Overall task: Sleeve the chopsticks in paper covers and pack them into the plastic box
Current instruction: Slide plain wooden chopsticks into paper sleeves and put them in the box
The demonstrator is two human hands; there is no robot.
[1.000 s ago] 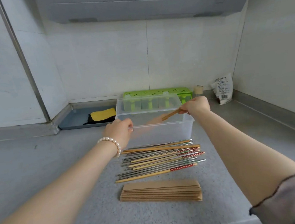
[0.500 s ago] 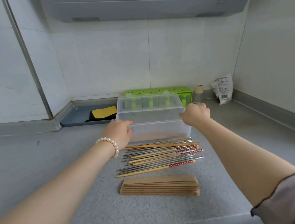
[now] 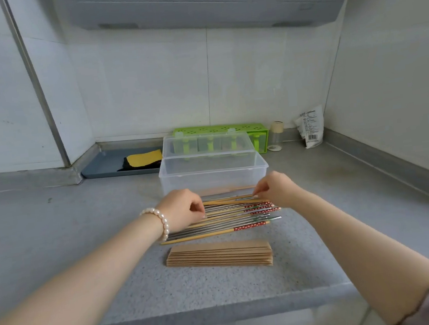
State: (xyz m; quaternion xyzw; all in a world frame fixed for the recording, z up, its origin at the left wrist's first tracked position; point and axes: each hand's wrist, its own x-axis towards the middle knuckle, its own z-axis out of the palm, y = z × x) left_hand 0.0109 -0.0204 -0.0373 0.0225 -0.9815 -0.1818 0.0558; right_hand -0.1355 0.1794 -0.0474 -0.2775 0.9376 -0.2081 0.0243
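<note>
1. At frame centre, both hands sat over the far edge of the loose chopsticks [image 3: 230,215] on the counter [image 3: 82,230].
2. Left hand [image 3: 183,206]: fingers curled down onto the left ends of the pile, looked like a pinch on one or two sticks; which ones, can't tell.
3. Right hand [image 3: 275,188]: fingertips pinched the right end of the rearmost wooden chopstick [image 3: 228,201].
4. Plastic box [image 3: 213,174] stood just behind the pile, lid [image 3: 207,143] up. Through its front wall something tan showed low inside, probably a sleeved pair; count unclear.
5. Paper covers [image 3: 218,255] lay stacked just below the chopsticks in frame, stack looked nearly full.
6. Judgement: early in the task. At most a pair or so packed; a mixed heap of wood and metal sticks still unsleeved.
7. Next likely: lift a matched pair, slide it into a cover, drop it in the box.
</note>
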